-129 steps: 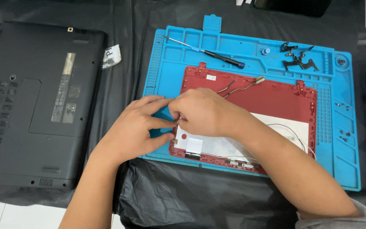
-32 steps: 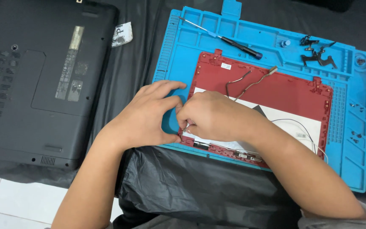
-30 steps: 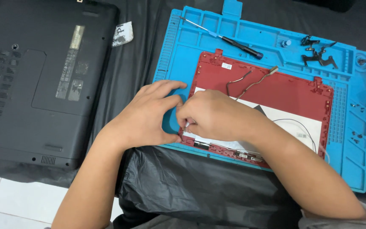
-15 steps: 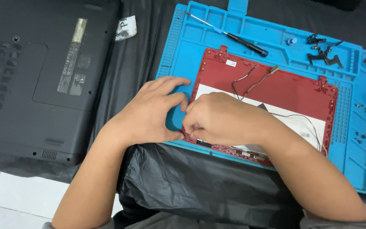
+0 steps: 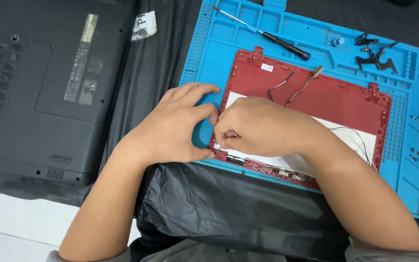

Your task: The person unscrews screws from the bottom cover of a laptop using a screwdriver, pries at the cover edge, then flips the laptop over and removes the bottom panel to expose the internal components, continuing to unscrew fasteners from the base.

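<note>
The red laptop lid (image 5: 335, 99) lies flat, inner side up, on the blue mat; a white sheet covers its lower middle; thin wires run across its upper part and along its right side; its near left corner is hidden under fingers; its far edge sits just beside a screwdriver.

- An electronics repair bench, seemingly improvised at home rather than in a fitted shop.
- A blue silicone repair mat (image 5: 209, 43) with moulded parts compartments covers the worktop's right side.
- A slim black-handled screwdriver (image 5: 267, 35) lies near the mat's far edge.
- Small black metal hinges and brackets (image 5: 377, 52) sit loose toward its far right corner.
- A black laptop base (image 5: 40, 87) lies underside-up at left.
- Black plastic sheeting (image 5: 219, 208) covers the surface; white floor tiles (image 5: 20, 218) show below.
</note>
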